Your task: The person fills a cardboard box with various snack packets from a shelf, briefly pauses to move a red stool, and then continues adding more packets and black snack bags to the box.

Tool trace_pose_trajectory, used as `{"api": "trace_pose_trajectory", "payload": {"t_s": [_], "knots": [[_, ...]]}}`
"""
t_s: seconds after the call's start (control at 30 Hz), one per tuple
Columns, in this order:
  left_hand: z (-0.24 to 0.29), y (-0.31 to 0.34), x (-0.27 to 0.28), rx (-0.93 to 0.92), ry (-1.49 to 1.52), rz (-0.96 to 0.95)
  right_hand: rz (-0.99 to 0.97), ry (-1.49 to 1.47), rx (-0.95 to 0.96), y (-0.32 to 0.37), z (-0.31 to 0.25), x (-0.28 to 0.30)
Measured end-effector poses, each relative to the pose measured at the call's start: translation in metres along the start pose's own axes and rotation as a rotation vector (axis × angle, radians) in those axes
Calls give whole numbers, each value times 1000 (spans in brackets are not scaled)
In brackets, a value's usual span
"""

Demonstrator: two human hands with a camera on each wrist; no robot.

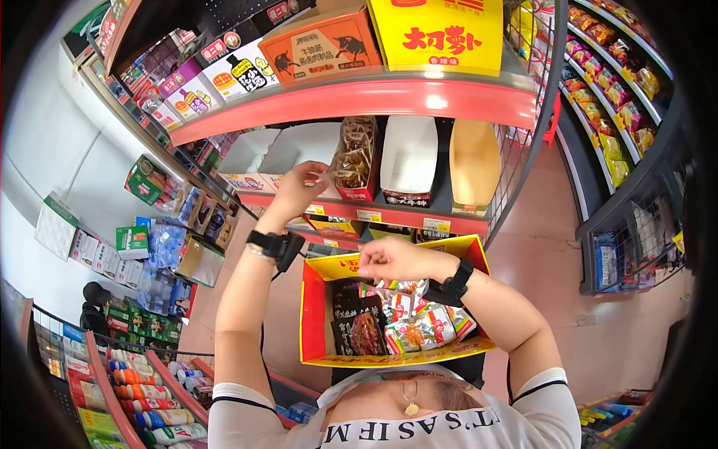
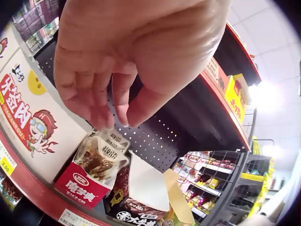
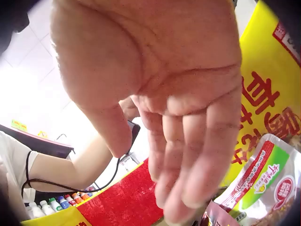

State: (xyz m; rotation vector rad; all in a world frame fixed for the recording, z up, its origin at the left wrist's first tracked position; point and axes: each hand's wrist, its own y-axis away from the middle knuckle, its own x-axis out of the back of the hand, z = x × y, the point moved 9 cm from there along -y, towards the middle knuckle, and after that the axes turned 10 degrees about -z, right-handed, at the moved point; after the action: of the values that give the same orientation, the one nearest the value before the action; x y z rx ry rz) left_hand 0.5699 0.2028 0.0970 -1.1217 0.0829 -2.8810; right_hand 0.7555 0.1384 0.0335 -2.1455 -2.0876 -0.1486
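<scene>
My left hand point(image 1: 301, 191) is raised at the shelf, just left of a red box point(image 1: 357, 187) of brown snack packets point(image 1: 354, 159). In the left wrist view its bent fingers point(image 2: 101, 110) hang over those packets with nothing between them. My right hand point(image 1: 400, 260) hovers over a yellow-and-red carton point(image 1: 315, 322), its fingers relaxed and holding nothing. Inside the carton lie silver-white snack pouches point(image 1: 422, 329) and black pouches with a meat picture point(image 1: 365, 333). The right wrist view shows one silver-green pouch point(image 3: 265, 176) beside the fingers.
On the same shelf stand white display boxes point(image 1: 299, 146), a white-lined box point(image 1: 407, 161) and a tan one point(image 1: 473, 161). A red shelf edge point(image 1: 359, 101) runs above, with a yellow box point(image 1: 437, 37) on it. Wire mesh point(image 1: 523, 165) bounds the right side.
</scene>
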Motion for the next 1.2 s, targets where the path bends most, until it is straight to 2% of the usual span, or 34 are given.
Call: {"api": "trace_pose_trajectory", "payload": {"t_s": [0.03, 0.07, 0.1, 0.13, 0.17, 0.23, 0.27, 0.37, 0.43, 0.57, 0.6, 0.63, 0.7, 0.73, 0.77, 0.83, 0.87, 0.9, 0.97, 1.0, 1.03, 1.1, 1.2], "knots": [[7, -7, -1, -34, -159, 56, 6, 3, 5, -1, 1, 2], [19, -9, -4, -106, -287, 118, 154, 87, 75, 3, -6, 16], [20, -13, -6, -116, -291, 116, 304, 171, 144, 10, -15, 30], [24, -17, -12, -157, -383, 103, 405, 304, 116, 17, -22, 38], [28, -20, -18, -200, -474, 90, 418, 308, 119, 19, -23, 41], [29, -25, -22, -216, -498, 102, 579, 501, 96, 30, -29, 51], [25, -27, -20, -209, -497, 121, 621, 473, 141, 31, -30, 53], [23, -34, -16, -188, -482, 138, 642, 482, 122, 32, -31, 57], [35, -30, -12, -264, -588, 218, 660, 471, 140, 34, -34, 57], [46, -29, 10, -210, -414, 358, 673, 463, 134, 37, -37, 57], [59, -22, 15, -331, -422, 409, 685, 451, 119, 38, -36, 58], [63, -19, 17, -327, -418, 410, 680, 451, 115, 37, -33, 58], [72, -7, 31, -313, -246, 486, 825, 442, 184, 45, -34, 65], [73, -3, 34, -265, -207, 485, 812, 446, 87, 47, -31, 68], [76, 1, 35, -261, -206, 488, 807, 446, 87, 44, -30, 69], [70, 6, 33, -248, 94, 409, 1074, 324, 222, 61, -28, 80], [73, 11, 30, -265, 135, 378, 1074, 339, 190, 61, -25, 84], [75, 16, 28, -258, 135, 381, 1066, 222, 228, 60, -18, 89], [71, 21, 13, -145, 171, 266, 1047, 18, 246, 58, -4, 96], [75, 25, 7, -139, 165, 234, 965, -68, 264, 53, 1, 96], [73, 29, 4, -130, 167, 239, 957, -72, 259, 55, -3, 95], [69, 30, -14, -88, 241, 80, 711, -475, 225, 38, 6, 81], [75, 36, -29, -54, 255, 36, 590, -442, 192, 27, 11, 72]]}}
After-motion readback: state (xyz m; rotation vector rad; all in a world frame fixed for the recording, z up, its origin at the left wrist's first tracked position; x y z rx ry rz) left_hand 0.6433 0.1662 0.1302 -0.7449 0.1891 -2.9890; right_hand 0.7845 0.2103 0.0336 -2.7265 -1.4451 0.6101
